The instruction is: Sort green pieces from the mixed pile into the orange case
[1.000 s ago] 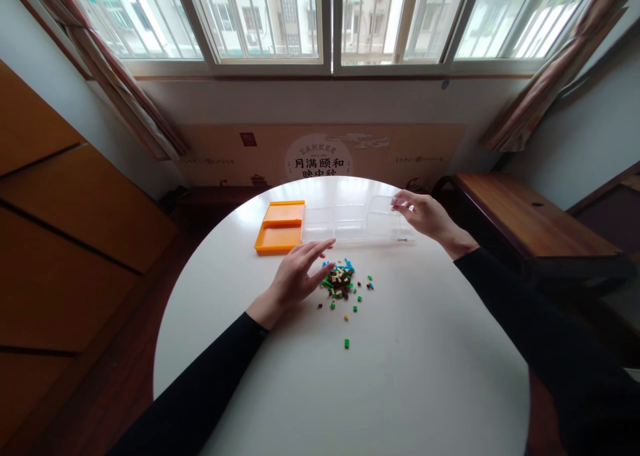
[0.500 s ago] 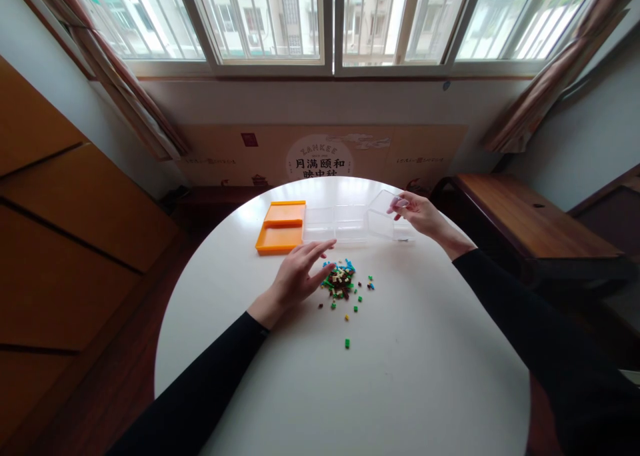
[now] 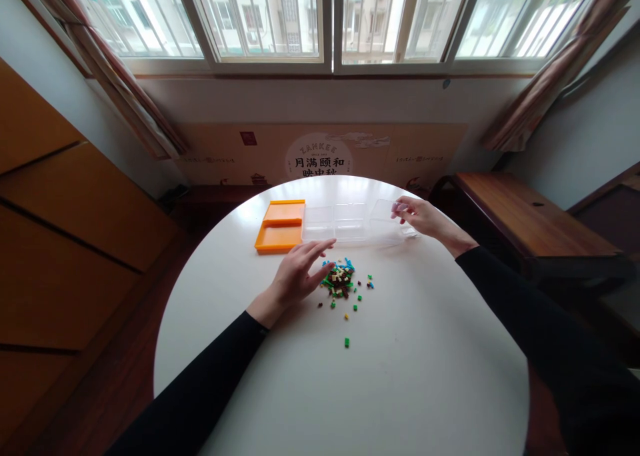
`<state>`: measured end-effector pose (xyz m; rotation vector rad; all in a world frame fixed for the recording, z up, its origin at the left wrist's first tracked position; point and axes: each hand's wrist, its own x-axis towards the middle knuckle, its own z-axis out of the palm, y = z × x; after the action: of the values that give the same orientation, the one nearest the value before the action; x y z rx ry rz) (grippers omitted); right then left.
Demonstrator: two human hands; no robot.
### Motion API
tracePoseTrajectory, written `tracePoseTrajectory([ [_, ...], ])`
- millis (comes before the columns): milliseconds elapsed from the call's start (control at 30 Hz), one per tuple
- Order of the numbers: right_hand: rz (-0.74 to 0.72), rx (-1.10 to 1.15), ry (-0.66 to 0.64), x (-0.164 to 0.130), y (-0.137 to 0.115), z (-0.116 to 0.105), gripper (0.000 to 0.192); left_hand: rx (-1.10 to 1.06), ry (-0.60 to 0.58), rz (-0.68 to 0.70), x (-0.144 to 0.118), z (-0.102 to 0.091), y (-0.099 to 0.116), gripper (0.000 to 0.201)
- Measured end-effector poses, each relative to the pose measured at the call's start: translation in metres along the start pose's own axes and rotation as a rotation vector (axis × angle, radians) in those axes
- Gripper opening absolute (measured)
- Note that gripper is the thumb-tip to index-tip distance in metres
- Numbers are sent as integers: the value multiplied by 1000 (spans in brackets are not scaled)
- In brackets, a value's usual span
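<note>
Your left hand [image 3: 295, 277] lies flat on the round white desk [image 3: 400, 376], fingers together and straight, just beside the heap of tiny coloured bricks [image 3: 341, 283]. Your right hand [image 3: 423, 217] reaches out, fingers pinched on the clear plastic tray [image 3: 383, 219]. Half a second ago that tray was tilted up; now it sits flat, beside two matching trays and the orange one [image 3: 280, 226].
</note>
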<state>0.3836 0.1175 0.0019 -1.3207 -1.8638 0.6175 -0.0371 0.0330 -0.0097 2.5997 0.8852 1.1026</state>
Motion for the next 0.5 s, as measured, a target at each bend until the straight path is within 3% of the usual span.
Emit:
tracePoseTrajectory([
  [233,3,-176,19,-2,-9,-2,15,8,1,4,1,-1,1,50],
  [500,-57,-204,132,-7,-20,10,51,-2,7,7,1,-2,3,50],
])
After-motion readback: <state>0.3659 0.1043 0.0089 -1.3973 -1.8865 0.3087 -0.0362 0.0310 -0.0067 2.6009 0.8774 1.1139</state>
